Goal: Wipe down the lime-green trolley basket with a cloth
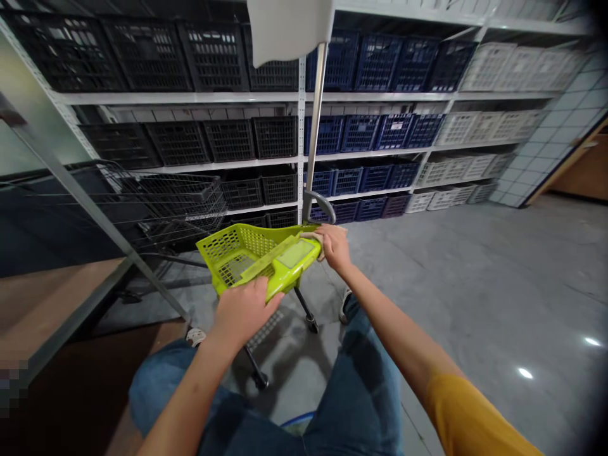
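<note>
A small lime-green shopping cart point(285, 269) with a perforated basket stands in front of my knees, on dark legs with casters. My left hand point(244, 310) grips the near left end of its handle panel, fingers curled over the edge. At the panel's far right end, my right hand point(335, 246) presses a beige cloth point(322, 244) against the green plastic; the cloth is mostly hidden under the fingers. A grey curved holder and a metal pole point(317, 114) rise from the cart's right side, carrying a pale board point(289, 28).
White shelving point(266, 97) holds rows of black crates point(228, 136), blue crates point(361, 132) and white crates point(456, 128). A dark wire shopping cart point(185, 196) stands at the left, behind a slanting metal rail point(95, 209). Grey floor point(456, 278) extends to the right.
</note>
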{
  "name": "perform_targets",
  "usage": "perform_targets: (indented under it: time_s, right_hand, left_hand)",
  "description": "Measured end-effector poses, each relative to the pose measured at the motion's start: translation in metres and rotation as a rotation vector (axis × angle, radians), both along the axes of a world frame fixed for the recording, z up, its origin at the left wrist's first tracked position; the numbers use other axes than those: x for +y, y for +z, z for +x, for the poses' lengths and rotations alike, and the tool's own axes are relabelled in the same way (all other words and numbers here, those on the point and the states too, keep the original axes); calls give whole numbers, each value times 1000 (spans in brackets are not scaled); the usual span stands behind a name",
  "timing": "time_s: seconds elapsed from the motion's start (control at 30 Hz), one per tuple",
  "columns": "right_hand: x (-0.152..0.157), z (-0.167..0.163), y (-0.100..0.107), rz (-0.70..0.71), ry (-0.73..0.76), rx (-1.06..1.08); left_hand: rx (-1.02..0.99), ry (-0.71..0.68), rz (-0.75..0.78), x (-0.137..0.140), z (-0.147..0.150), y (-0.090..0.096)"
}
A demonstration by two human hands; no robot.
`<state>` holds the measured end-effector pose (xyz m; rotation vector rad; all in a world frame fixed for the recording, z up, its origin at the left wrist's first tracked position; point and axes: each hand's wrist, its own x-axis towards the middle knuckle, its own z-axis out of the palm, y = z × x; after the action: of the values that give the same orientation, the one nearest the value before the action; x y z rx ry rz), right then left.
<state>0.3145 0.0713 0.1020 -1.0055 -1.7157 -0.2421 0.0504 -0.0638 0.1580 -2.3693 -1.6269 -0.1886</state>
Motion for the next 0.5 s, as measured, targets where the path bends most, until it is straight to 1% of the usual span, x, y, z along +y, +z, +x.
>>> perform_targets:
  time_s: [0.07, 0.13, 0.23, 0.3, 0.33, 0.4, 0.43, 0.5]
  right_hand:
    - [0, -5, 0, -18, -32, 47]
    - [-15, -24, 2, -36, 7, 81]
    - [-51, -56, 11, -70, 162, 52]
    - [-68, -69, 18, -97, 281, -33]
    - [-72, -71, 21, -106, 329, -93]
    - [-66, -65, 27, -108, 372, -219]
    - [-57, -57, 30, -110, 363, -271]
    - [-32, -32, 33, -144, 282, -328]
  left_hand:
    - [-4, 12, 25, 0, 1, -1]
    - [-7, 30, 52, 1, 2, -2]
    - [-13, 38, 82, 1, 1, -4]
    - [-14, 28, 89, 1, 0, -4]
    - [-14, 22, 87, 2, 0, -4]
    - [-16, 13, 81, 3, -1, -4]
    - [-21, 10, 78, 3, -1, -4]
    - [-34, 6, 76, 3, -1, -4]
